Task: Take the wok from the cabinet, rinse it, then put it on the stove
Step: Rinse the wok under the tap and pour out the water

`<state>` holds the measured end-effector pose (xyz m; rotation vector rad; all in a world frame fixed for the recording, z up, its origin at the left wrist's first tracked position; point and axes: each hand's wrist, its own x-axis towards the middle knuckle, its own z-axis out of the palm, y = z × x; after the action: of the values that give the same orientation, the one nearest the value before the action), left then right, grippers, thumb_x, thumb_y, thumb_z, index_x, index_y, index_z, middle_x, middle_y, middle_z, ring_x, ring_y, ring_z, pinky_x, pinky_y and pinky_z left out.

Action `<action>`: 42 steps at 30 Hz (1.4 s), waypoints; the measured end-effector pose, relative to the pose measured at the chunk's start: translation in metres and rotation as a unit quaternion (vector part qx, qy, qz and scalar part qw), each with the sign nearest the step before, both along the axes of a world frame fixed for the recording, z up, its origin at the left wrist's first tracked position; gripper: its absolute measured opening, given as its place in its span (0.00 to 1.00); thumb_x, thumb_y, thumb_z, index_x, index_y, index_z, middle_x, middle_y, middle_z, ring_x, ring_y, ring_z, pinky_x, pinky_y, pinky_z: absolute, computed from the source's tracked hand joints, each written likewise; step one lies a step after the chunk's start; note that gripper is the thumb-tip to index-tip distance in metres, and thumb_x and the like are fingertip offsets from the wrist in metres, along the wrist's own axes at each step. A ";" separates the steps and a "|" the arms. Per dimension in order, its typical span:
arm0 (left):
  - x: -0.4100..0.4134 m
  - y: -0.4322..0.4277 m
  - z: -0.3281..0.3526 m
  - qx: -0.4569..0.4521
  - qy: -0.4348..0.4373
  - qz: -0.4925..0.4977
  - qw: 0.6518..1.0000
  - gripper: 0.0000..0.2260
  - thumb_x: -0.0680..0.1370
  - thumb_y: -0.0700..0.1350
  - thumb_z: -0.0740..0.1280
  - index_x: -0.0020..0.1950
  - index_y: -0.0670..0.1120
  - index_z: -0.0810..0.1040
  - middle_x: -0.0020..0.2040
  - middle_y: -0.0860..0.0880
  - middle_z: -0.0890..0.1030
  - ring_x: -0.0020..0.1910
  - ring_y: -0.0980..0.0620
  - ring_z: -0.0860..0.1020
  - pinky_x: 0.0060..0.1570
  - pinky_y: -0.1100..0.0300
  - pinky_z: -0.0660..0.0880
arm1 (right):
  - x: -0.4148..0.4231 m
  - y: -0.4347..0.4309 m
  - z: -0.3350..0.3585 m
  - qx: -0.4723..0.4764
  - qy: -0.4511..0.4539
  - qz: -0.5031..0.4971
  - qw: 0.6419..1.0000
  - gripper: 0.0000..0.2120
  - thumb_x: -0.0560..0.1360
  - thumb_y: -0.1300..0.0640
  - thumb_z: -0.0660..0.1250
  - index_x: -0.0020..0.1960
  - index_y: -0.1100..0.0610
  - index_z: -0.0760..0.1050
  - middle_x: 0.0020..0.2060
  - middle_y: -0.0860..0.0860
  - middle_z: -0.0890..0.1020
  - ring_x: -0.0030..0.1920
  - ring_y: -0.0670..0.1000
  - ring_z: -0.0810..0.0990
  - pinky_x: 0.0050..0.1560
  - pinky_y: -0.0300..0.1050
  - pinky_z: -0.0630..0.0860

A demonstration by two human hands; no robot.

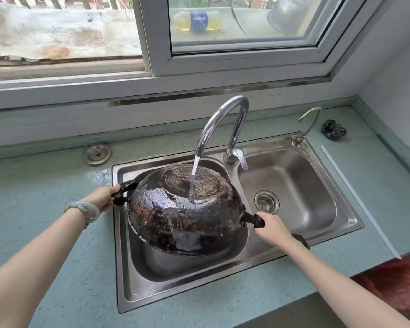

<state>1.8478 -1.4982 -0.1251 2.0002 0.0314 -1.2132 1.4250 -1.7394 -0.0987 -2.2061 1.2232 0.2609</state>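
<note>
The wok (pixel 185 216) hangs upside down over the left basin of the sink (pixel 137 268), its blackened underside up and tilted toward the person. Water (pixel 194 171) from the tap (pixel 223 119) strikes the flat base on its far side.

The wok sits between the two hands, and the line through its two handles is its long axis. This runs from far left to near right across the basin. The left hand (pixel 103 197) has its grip clamped round the left handle (pixel 123 192) at the far end. The right hand (pixel 271 227) has its grip clamped round the right handle (pixel 257 220) at the near end, above the divider between the basins.

Both hands are equally engaged, one at each end, and the bowl's weight hangs midway between them. The rinse looks to be in progress. The stove is out of view, so I cannot tell which way along the desk (pixel 45 185) the carry must go. Turning the wok upright means rolling it about that handle line.
</note>
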 end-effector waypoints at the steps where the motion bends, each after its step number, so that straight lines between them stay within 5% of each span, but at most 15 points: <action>1: 0.000 0.001 -0.002 0.002 -0.005 -0.008 1.000 0.13 0.81 0.52 0.58 0.43 0.44 0.70 0.31 0.49 0.68 0.25 0.55 0.65 0.25 0.65 0.59 | 0.000 -0.001 0.001 -0.005 -0.005 0.003 1.000 0.12 0.65 0.60 0.63 0.30 0.47 0.63 0.27 0.50 0.72 0.37 0.60 0.75 0.35 0.50 0.71; 7: -0.008 -0.005 -0.005 -0.040 -0.006 0.050 0.998 0.09 0.82 0.45 0.59 0.48 0.39 0.72 0.36 0.47 0.71 0.27 0.54 0.75 0.20 0.68 0.69 | -0.001 -0.010 0.004 -0.068 -0.020 0.028 0.997 0.13 0.67 0.60 0.64 0.34 0.48 0.61 0.30 0.51 0.73 0.37 0.61 0.75 0.35 0.52 0.70; 11: -0.012 -0.015 -0.003 -0.086 0.011 0.091 0.992 0.07 0.82 0.42 0.57 0.49 0.40 0.71 0.40 0.46 0.72 0.36 0.52 0.71 0.24 0.67 0.75 | 0.000 -0.019 0.007 -0.109 -0.025 0.036 0.993 0.08 0.67 0.61 0.65 0.39 0.52 0.67 0.30 0.51 0.75 0.39 0.62 0.77 0.32 0.50 0.68; 16: -0.015 -0.022 0.009 -0.117 -0.008 0.108 0.987 0.10 0.83 0.40 0.56 0.43 0.42 0.71 0.38 0.46 0.72 0.32 0.54 0.73 0.26 0.68 0.73 | 0.010 -0.023 0.002 -0.109 -0.051 0.036 0.992 0.12 0.68 0.64 0.65 0.37 0.53 0.62 0.31 0.52 0.73 0.37 0.62 0.74 0.36 0.54 0.71; 19: -0.013 -0.016 0.015 -0.130 -0.030 0.104 0.986 0.11 0.83 0.39 0.55 0.42 0.42 0.71 0.38 0.45 0.71 0.34 0.51 0.71 0.34 0.60 0.72 | 0.019 -0.019 -0.004 -0.081 -0.062 0.030 0.994 0.12 0.68 0.64 0.64 0.36 0.53 0.62 0.31 0.52 0.73 0.36 0.59 0.72 0.37 0.54 0.71; 24: -0.005 0.002 0.013 -0.144 -0.054 0.100 0.983 0.07 0.83 0.39 0.55 0.56 0.38 0.71 0.42 0.45 0.70 0.38 0.51 0.69 0.40 0.58 0.68 | 0.030 -0.011 -0.012 -0.057 -0.060 0.042 0.996 0.07 0.69 0.65 0.63 0.39 0.57 0.66 0.36 0.56 0.77 0.40 0.60 0.75 0.40 0.52 0.70; 26: -0.005 0.005 0.012 -0.152 -0.053 0.099 0.982 0.06 0.82 0.39 0.55 0.53 0.40 0.71 0.41 0.45 0.70 0.37 0.51 0.68 0.36 0.60 0.72 | 0.031 -0.010 -0.013 -0.059 -0.055 0.046 0.996 0.09 0.69 0.66 0.63 0.38 0.55 0.64 0.35 0.55 0.76 0.40 0.59 0.75 0.38 0.50 0.67; 29: -0.010 0.005 0.012 -0.152 -0.045 0.097 0.983 0.08 0.82 0.38 0.56 0.46 0.41 0.71 0.38 0.46 0.69 0.35 0.50 0.68 0.28 0.65 0.73 | 0.027 -0.011 -0.012 -0.061 -0.045 0.055 0.996 0.10 0.68 0.66 0.62 0.37 0.54 0.63 0.35 0.54 0.75 0.41 0.59 0.75 0.38 0.50 0.66; 34: -0.017 0.003 0.010 -0.126 0.033 0.091 0.987 0.06 0.81 0.41 0.59 0.48 0.42 0.75 0.39 0.47 0.75 0.37 0.53 0.72 0.39 0.61 0.70 | 0.009 -0.014 -0.011 -0.042 -0.014 0.049 0.998 0.08 0.67 0.66 0.61 0.39 0.55 0.66 0.38 0.52 0.72 0.44 0.59 0.75 0.42 0.52 0.70; 37: -0.021 0.007 0.007 -0.091 0.083 0.073 0.990 0.06 0.81 0.43 0.59 0.47 0.45 0.75 0.34 0.50 0.74 0.33 0.54 0.72 0.29 0.65 0.72 | -0.001 -0.015 -0.011 -0.026 0.006 0.013 1.000 0.07 0.67 0.63 0.62 0.38 0.52 0.66 0.38 0.52 0.75 0.44 0.59 0.76 0.42 0.51 0.72; 39: -0.024 0.007 0.004 -0.083 0.104 0.089 0.987 0.07 0.81 0.43 0.59 0.44 0.46 0.72 0.29 0.52 0.68 0.24 0.57 0.68 0.19 0.67 0.66 | -0.005 -0.015 -0.010 -0.029 0.019 -0.010 0.999 0.07 0.66 0.60 0.62 0.35 0.51 0.65 0.35 0.51 0.76 0.42 0.59 0.76 0.40 0.50 0.72; 42: -0.024 0.002 0.003 -0.062 0.109 0.125 0.984 0.12 0.81 0.45 0.58 0.38 0.46 0.65 0.21 0.53 0.62 0.15 0.58 0.60 0.16 0.68 0.57 | -0.005 -0.013 -0.009 -0.026 0.028 -0.029 0.999 0.09 0.67 0.56 0.64 0.34 0.49 0.64 0.33 0.51 0.76 0.39 0.59 0.77 0.38 0.49 0.72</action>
<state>1.8235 -1.4958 -0.1222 1.6910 0.3002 -1.2322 1.4203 -1.7526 -0.1076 -2.2158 1.3372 0.2730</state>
